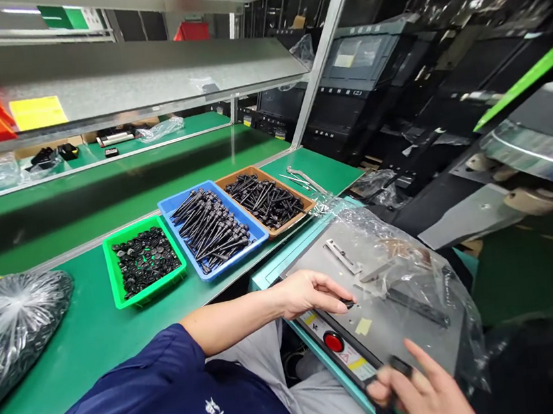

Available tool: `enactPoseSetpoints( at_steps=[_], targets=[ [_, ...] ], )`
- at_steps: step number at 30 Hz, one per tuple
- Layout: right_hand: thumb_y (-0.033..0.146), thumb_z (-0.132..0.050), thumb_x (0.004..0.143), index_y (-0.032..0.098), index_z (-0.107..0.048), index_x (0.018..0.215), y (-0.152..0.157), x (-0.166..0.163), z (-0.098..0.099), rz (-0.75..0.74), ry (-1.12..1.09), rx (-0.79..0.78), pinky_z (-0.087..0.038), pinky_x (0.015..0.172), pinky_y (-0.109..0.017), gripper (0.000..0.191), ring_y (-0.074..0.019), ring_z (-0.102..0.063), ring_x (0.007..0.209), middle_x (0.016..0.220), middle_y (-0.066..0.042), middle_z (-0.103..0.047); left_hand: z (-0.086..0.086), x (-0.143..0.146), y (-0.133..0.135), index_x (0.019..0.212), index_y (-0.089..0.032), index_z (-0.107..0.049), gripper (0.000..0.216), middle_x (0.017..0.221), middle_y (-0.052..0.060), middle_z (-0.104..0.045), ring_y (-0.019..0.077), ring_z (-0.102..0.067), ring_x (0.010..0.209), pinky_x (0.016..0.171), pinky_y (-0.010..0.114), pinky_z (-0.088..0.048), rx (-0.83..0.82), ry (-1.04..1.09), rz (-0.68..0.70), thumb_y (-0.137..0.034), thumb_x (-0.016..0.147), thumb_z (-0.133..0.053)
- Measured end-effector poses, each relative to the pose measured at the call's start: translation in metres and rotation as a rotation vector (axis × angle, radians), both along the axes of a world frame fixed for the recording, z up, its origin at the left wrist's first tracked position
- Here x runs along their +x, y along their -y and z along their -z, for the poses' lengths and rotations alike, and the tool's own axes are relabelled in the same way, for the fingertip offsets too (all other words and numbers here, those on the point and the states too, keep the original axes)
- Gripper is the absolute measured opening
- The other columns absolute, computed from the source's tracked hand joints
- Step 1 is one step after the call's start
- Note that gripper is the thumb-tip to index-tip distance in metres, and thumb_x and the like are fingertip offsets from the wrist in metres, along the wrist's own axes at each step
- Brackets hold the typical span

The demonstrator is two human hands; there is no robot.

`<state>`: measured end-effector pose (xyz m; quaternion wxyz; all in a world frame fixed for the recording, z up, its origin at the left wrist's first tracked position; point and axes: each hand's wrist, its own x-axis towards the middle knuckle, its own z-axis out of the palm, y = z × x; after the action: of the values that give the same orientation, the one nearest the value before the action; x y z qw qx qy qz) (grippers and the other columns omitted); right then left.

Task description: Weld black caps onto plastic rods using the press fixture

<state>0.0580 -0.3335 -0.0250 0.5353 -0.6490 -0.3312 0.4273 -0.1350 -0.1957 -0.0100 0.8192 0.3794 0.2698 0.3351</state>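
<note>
My left hand (312, 293) rests on the grey plate of a teal-framed machine (381, 318), its fingertips pinched on a small black part (349, 303). My right hand (420, 394) is at the machine's near corner, with thumb and fingers closed round another small black piece (401, 365) by the control strip. A red button (333, 342) sits on that strip between the two hands. Clear plastic film (414, 264) covers the plate's far side.
On the green bench stand a green tray of small black rings (144, 260), a blue tray of long black pins (211, 228) and a brown tray of black screws (265, 198). A bag of black parts (12, 327) lies at the left. Dark monitors are stacked at the right.
</note>
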Motion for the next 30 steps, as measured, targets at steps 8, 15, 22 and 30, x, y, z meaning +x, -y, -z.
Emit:
enactPoseSetpoints(
  at_steps=[8,15,22,30],
  targets=[
    [0.055,-0.085,0.062,0.021,-0.052,0.088,-0.032,-0.046,0.005,-0.068,-0.126,0.136,-0.053,0.064,-0.031,0.054,-0.0175,-0.063,0.063,0.064,0.0,-0.063,-0.007,0.009,0.013,0.08,-0.011,-0.076,0.048,0.095,0.011,-0.073,0.0218,-0.069,0.086,0.092,0.045,-0.052,0.101,-0.035,0.093,-0.037,0.044,-0.093],
    [0.046,-0.084,0.067,0.019,-0.056,0.082,-0.028,-0.046,-0.005,-0.138,-0.327,0.179,-0.041,0.049,-0.024,0.042,-0.0101,-0.051,0.05,0.07,-0.002,-0.064,-0.006,0.008,0.016,0.076,-0.011,-0.076,0.045,0.1,0.012,-0.073,0.0181,-0.069,0.085,0.092,0.038,-0.053,0.139,-0.025,0.122,-0.04,0.046,-0.093],
    [0.045,-0.084,0.068,0.021,-0.052,0.085,-0.028,-0.046,0.002,-0.012,-0.299,0.238,-0.044,0.052,-0.025,0.043,-0.0119,-0.052,0.052,0.058,0.003,-0.056,0.008,0.012,0.027,0.108,-0.014,-0.074,0.056,0.114,0.014,-0.069,0.0159,-0.068,0.078,0.075,0.033,-0.056,0.3,-0.032,0.118,-0.049,0.066,-0.083],
    [0.044,-0.082,0.069,0.021,-0.054,0.125,-0.04,-0.036,0.013,-0.016,-0.399,0.162,-0.053,0.065,-0.03,0.067,-0.0181,-0.064,0.079,0.099,-0.006,-0.066,0.025,0.022,0.025,0.124,-0.016,-0.066,0.056,0.11,0.013,-0.069,0.0142,-0.066,0.075,0.075,0.031,-0.054,0.562,-0.144,0.078,-0.054,0.083,-0.066]
  ],
)
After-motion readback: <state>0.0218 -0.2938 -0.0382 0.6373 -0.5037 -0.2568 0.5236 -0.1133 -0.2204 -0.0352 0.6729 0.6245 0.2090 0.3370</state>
